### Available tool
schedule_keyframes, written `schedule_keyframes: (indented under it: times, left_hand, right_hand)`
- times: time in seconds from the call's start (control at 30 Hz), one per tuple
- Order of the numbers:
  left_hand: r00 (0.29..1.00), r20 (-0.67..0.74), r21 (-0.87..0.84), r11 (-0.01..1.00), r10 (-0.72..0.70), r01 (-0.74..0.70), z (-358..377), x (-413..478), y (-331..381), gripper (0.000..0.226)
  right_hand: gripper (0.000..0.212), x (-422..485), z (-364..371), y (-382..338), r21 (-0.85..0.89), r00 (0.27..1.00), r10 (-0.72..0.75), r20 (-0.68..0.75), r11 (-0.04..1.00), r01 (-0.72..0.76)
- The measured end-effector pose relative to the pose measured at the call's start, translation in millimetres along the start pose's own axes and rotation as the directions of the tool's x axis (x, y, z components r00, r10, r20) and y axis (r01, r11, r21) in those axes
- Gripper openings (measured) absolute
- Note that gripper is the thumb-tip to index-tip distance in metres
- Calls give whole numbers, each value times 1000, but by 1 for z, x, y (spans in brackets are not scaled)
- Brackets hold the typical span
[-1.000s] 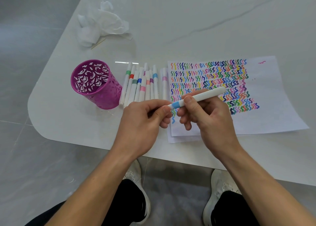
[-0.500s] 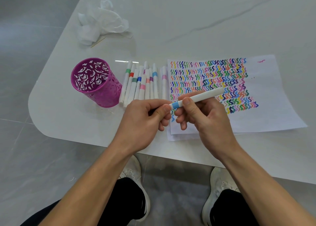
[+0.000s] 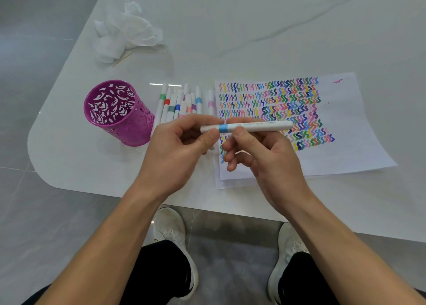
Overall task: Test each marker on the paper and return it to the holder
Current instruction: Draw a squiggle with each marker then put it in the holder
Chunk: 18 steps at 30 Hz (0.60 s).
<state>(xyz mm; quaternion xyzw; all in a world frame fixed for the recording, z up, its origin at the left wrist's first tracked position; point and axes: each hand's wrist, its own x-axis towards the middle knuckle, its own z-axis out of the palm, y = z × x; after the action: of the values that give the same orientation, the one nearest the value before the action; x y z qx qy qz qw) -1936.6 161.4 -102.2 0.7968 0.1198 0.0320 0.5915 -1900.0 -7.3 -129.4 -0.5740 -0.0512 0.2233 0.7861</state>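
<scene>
Both hands hold one white marker with a light blue band (image 3: 253, 126) level above the table's front edge. My left hand (image 3: 177, 152) pinches its capped left end between thumb and fingers. My right hand (image 3: 265, 157) grips the barrel just right of the band. The cap is on the marker. A row of several white markers (image 3: 182, 104) with coloured bands lies flat between the purple cut-out holder (image 3: 119, 113) and the paper (image 3: 341, 129), which is covered with coloured squiggles. The holder looks empty.
A crumpled white tissue (image 3: 126, 32) and a thin wooden stick (image 3: 123, 59) lie at the back left of the white table (image 3: 253, 28). The table's rounded corner is near the holder. My legs and white shoes are below the front edge.
The marker has swung from tilted to nearly level and risen a little. My left hand's grip has moved along onto its left end. The rest has stayed put.
</scene>
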Motion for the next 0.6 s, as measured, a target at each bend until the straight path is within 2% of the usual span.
schedule_keyframes:
  times: [0.17, 0.37, 0.47, 0.6]
  left_hand:
    - [995, -99, -165, 985, 28, -44, -7, -3, 8, 21]
    - [955, -273, -141, 977, 116, -159, -18, -9, 10, 19]
    - [885, -415, -50, 966, 209, -252, -29, -10, 11, 18]
    - [739, -587, 76, 931, 330, -356, -39, -13, 12, 18]
  right_hand:
    - [25, 0, 3, 0, 11, 998, 55, -16, 998, -55]
    - [9, 1, 5, 4, -128, 994, 35, -100, 991, -48]
    - [11, 0, 8, 8, -197, 987, 43, -153, 978, -73]
    - [14, 1, 10, 10, -220, 980, 48, -193, 971, -91]
